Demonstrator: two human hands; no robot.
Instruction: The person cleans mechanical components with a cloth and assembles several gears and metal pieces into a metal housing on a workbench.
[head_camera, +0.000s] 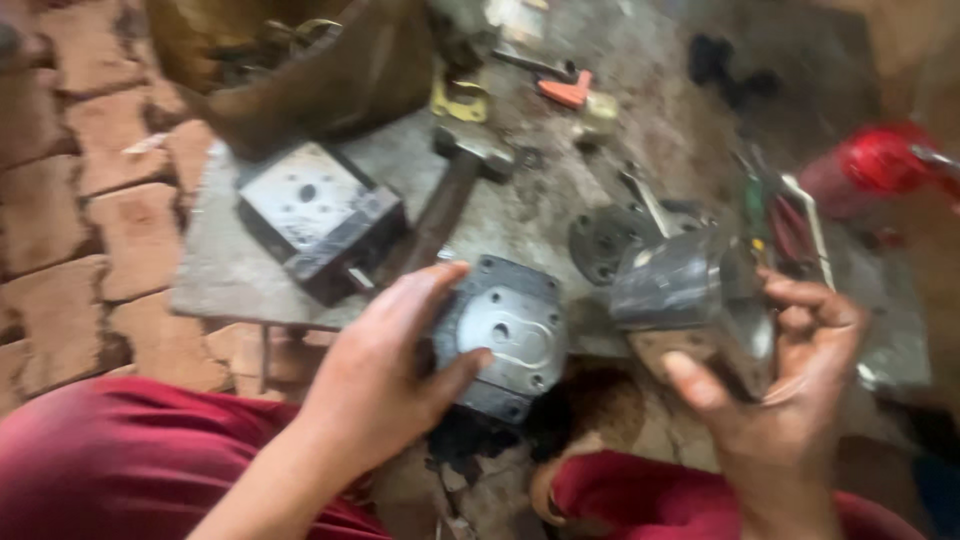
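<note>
Head view, looking straight down. Top left, a floppy brown leather tool bag (330, 70), mouth gaping, something dull and metallic inside, too blurred to name. Just below it, a dark square steel block with bolt holes (320, 215) lying flat on a grey, scuffed metal work plate (225, 270). Beside the block, a heavy hammer with a wooden handle (450, 195), head up near the bag, handle slanting down toward the hands.

Front and centre: left hand (385, 375) wrapped over the near edge of a grey cast-metal cover plate with a ring of bolt holes (505, 335), thumb pressing its face, fingers spread along its left side. Cover plate resting at the near edge of the work plate.

Right hand (790, 400) clamped around a shiny steel housing part with a polished face (690, 295), lifted off the surface, thumb underneath, fingers curled over the right edge.

Behind that, a dark round flange with holes (600, 240) lying flat, an orange-handled tool (567, 92) further back, a red cylinder (875, 160) at far right.

Left of the plate, reddish brick paving (90, 180). Bottom edge, maroon trousers (120, 460) over both knees. Everything motion-blurred.
</note>
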